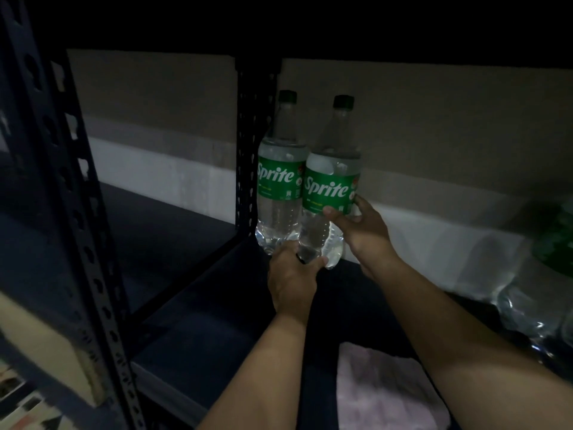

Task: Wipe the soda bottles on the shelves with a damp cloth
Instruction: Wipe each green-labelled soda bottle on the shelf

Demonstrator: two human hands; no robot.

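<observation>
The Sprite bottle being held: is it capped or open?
Capped. The held bottle has a dark green cap on its neck; the right hand grips its label and the left hand its base.

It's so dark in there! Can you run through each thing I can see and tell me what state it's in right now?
Left Sprite bottle: upright, capped, at the shelf's back corner.
Right Sprite bottle: capped, held by both hands.
Left hand: grips the right bottle's base.
Right hand: holds its label, fingers curled round.
Cloth: lying on the shelf, unused.
Bottles at far right: blurred, state unclear.
</observation>
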